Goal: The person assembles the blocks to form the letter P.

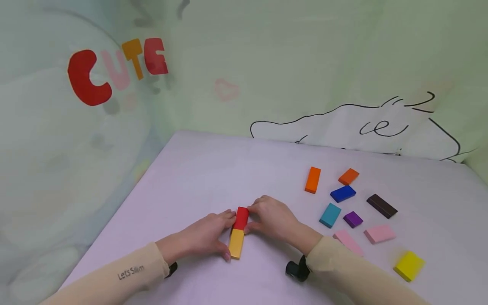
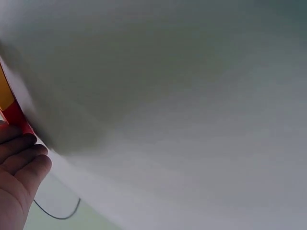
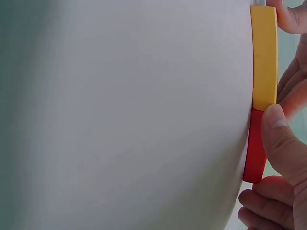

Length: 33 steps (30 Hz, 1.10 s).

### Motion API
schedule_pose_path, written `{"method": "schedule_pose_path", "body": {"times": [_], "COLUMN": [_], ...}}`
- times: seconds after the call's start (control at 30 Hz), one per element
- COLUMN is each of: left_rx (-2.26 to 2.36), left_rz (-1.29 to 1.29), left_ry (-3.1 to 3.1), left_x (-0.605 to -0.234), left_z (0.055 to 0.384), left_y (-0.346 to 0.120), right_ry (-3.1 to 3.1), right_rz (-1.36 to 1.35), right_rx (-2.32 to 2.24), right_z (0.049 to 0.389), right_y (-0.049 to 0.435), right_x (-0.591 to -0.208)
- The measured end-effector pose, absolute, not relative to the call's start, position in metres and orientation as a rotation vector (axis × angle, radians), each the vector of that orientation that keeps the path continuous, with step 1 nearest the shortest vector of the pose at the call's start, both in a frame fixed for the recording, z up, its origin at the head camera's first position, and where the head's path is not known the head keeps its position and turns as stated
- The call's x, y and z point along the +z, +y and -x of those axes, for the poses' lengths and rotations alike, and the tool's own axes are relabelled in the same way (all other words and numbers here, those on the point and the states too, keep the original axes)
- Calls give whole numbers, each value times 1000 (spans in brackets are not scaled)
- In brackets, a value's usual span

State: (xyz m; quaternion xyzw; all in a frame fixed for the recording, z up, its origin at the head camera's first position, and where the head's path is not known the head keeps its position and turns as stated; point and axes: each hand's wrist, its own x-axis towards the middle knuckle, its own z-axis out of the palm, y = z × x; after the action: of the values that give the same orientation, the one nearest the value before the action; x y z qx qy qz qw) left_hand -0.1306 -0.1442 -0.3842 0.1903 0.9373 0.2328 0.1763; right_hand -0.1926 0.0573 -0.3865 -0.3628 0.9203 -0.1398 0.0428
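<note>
A red block (image 1: 241, 217) and a yellow-orange block (image 1: 236, 244) lie end to end on the table in the head view, the red one farther away. My left hand (image 1: 205, 235) is along their left side, fingertips at the red block and thumb by the yellow-orange block's near end. From the right, my right hand (image 1: 273, 218) holds the red block, its thumb close to the joint and its fingers around the far end. The right wrist view shows that thumb (image 3: 279, 136) against the red block (image 3: 255, 148). Straight left fingers (image 2: 31, 165) touch red in the left wrist view.
Right of my hands lie orange blocks (image 1: 312, 180), a blue block (image 1: 343, 193), a teal block (image 1: 330, 215), a purple block (image 1: 353, 219), a dark brown block (image 1: 382, 206), pink blocks (image 1: 380, 234) and a bright yellow block (image 1: 409, 266). A decorated cloth wall (image 1: 286, 63) stands behind the table.
</note>
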Motion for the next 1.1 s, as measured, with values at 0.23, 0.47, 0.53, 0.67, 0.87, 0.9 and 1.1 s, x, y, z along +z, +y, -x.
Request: {"method": "schedule_pose_path", "body": {"times": [0.23, 0.47, 0.53, 0.67, 0.87, 0.9, 1.1], "left_rx": [701, 756, 754, 747, 769, 771, 783], "left_rz": [-441, -413, -410, -403, -409, -410, -423], "left_ry": [2644, 2636, 2640, 2648, 2646, 2646, 2652], "left_x": [-384, -387, -388, -387, -387, -387, -387], "left_z": [124, 119, 118, 118, 118, 117, 117], "left_y": [-166, -183, -187, -192, -194, -195, -197], "right_ry": [2789, 2785, 2789, 2796, 2786, 2781, 2766], "right_rz": [1158, 1200, 1210, 1219, 1214, 1212, 1210], "right_rx": [-408, -430, -433, -437, -471, -479, -503], "right_z": [192, 189, 188, 188, 190, 190, 192], "right_y": [33, 18, 14, 10, 8, 8, 8], "right_x": [-385, -387, -388, -389, -391, -391, -391]}}
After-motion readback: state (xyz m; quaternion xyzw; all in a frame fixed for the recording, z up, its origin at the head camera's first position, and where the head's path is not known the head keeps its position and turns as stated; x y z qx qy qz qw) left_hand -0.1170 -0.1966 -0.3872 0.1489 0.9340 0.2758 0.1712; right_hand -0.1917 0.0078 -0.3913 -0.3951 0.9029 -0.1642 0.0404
